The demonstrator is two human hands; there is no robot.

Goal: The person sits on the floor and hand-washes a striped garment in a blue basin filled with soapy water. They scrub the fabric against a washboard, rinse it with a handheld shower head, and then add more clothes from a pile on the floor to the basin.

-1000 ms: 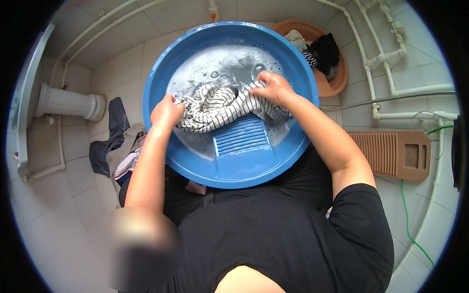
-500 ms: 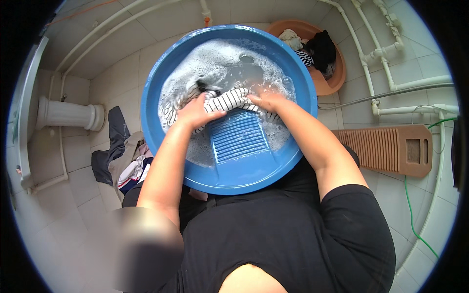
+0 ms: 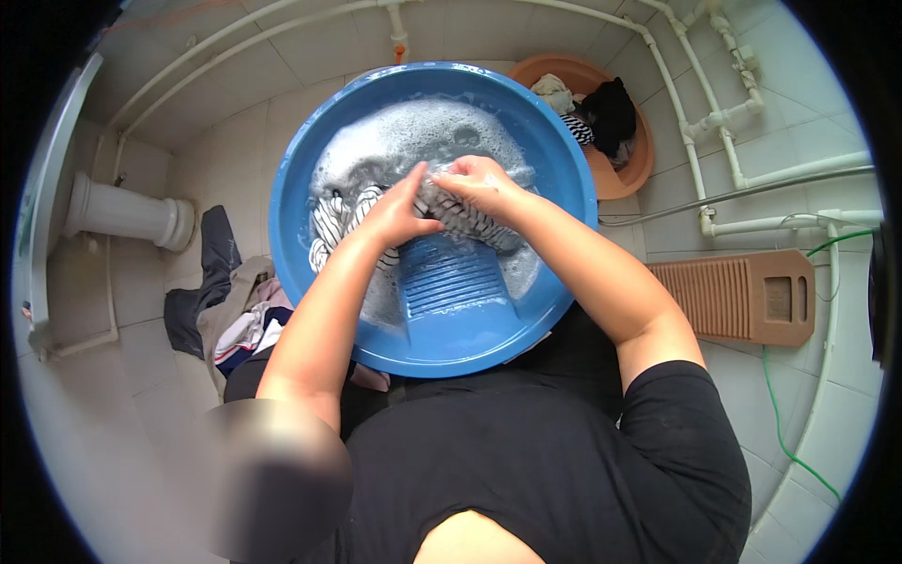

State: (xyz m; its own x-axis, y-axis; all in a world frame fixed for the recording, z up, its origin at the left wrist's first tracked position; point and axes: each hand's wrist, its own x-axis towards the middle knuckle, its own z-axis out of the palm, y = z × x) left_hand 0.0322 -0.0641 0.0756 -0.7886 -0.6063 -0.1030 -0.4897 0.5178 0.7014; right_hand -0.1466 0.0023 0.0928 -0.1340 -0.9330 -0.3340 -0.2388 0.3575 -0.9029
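Observation:
A black-and-white striped garment lies bunched and wet in a blue basin of sudsy water. Part of it rests over the upper ridges of the basin's built-in washboard, and more of it spreads left in the foam. My left hand is round the cloth, thumb reaching right and fingers pointing away from me. Close beside it, my right hand has its fingers curled together on the cloth's far edge. The fingertips of both hands nearly meet.
A smaller orange basin with clothes stands beyond at the right. A brown washboard lies right of me. Piled clothes are on the tiled floor at left, near a white pedestal. White pipes run along the walls; a green hose trails at right.
My right hand has moved up and left out of the water toward my left hand, its fingers now curled. The striped garment is bunched differently, more of it under my right hand.

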